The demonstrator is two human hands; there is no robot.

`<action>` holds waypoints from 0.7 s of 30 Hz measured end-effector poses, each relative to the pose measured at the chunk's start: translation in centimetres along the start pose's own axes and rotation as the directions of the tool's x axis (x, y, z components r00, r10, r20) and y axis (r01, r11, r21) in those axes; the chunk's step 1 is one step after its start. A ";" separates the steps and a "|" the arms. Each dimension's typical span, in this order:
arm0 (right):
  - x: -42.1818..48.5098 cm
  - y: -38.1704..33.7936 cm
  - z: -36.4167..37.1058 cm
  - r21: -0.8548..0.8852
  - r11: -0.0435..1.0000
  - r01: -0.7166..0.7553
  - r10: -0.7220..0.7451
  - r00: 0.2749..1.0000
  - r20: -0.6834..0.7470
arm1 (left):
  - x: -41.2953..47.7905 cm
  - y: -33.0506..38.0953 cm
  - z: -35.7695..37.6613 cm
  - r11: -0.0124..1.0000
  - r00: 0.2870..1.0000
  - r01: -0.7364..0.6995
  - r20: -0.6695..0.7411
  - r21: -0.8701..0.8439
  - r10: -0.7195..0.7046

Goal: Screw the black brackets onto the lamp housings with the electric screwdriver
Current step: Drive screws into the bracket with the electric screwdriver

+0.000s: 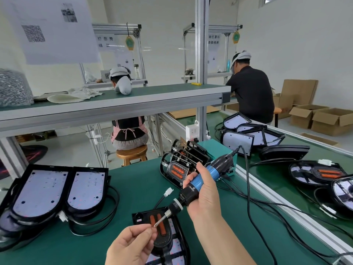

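— Just below my left fingertips (148, 233) lies a housing (176, 247), flat on the mat (133, 180), with a bracket (163, 241) on top of it.

— And that hand itself?

— My left hand (131, 245) has thumb and forefinger pinched narrow on a small piece (154, 226) at the tip of the bit (160, 219). It is too small for me to tell what it is. My other fingers are curled in.

— The right?

— My right hand (203, 196) is wrapped round the screwdriver (196, 183), fingers closed on its blue barrel. It slants down from my grip toward my left fingertips, with the bit over the bracket's orange strips. Its cable (248, 197) trails off behind my knuckles.

— Anything else near?

— Beyond my right fingers, more brackets (183, 161) stand stacked beside a teal box (219, 150). Well off to the left of my left fingers, two housings (57, 190) lie side by side, with black leads looped round them. A white plug (169, 192) lies on the mat just left of my right fingers, near the screwdriver's black collar.
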State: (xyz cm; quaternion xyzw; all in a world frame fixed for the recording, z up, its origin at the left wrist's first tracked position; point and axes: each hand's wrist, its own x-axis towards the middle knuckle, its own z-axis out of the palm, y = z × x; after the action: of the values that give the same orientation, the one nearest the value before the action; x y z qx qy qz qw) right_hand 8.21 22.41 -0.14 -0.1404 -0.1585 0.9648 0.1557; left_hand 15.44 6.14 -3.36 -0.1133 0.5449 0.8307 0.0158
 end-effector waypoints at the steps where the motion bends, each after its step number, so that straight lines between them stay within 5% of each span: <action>1: -0.1 0.1 -0.1 -0.010 1.000 0.002 -0.002 1.000 0.000 | 0.0 0.0 0.0 1.000 1.000 0.002 -0.001 -0.001 -0.002; 14: -0.2 0.4 -0.4 -0.090 0.994 0.060 -0.061 0.998 -0.003 | 0.5 -0.7 -0.1 0.985 0.998 -0.029 -0.042 0.173 0.037; 21: -0.4 0.9 -0.4 -0.168 0.975 0.146 -0.156 0.986 -0.050 | 0.0 -1.8 0.4 0.798 0.919 -0.282 -0.090 0.533 0.385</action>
State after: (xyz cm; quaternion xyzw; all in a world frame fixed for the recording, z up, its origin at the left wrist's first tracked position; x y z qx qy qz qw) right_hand 8.44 21.55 -0.71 -0.1707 -0.2425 0.9290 0.2215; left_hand 15.66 7.25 -4.77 -0.0872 0.7550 0.6312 -0.1549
